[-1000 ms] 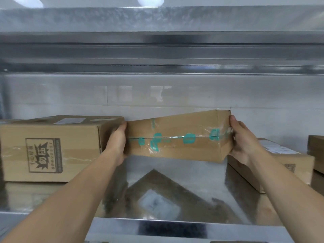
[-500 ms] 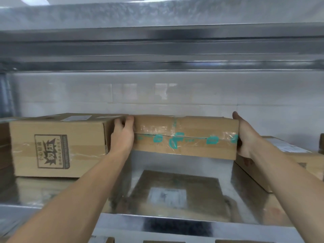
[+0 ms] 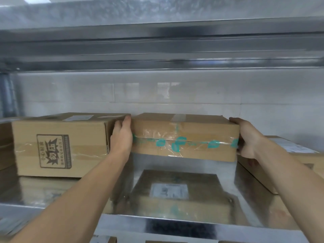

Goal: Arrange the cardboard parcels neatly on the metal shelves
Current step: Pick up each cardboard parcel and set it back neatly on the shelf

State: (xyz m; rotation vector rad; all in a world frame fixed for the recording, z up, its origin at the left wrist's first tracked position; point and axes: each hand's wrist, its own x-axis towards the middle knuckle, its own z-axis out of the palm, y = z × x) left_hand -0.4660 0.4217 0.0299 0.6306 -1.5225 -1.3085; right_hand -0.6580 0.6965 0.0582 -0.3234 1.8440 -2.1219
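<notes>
1. Forearms of ours reach in from the bottom corners, over the shiny front lip of the metal shelf (image 3: 175, 223).
2. Our left hand (image 3: 121, 137) grips the left end of a flat cardboard parcel (image 3: 185, 135), with fingertips hooked over its top edge.
3. Our right hand (image 3: 249, 139) clasps the parcel's right end, with fingers laid over the top corner.
4. We hold the parcel level between both hands, in the middle of the shelf. Clear tape with teal marks runs along its front, and its underside looks to be lifted off the shelf. Its blurred reflection shows in the metal below.
5. Just left of our left hand sits a taller box (image 3: 57, 146) with a dark printed emblem on its front.
6. To the right, a low box (image 3: 298, 155) with a paper label lies at an angle, partly behind our right arm.
7. Behind everything we see a pale tiled wall (image 3: 175, 92), and the upper shelf (image 3: 157, 41) spans the top.
</notes>
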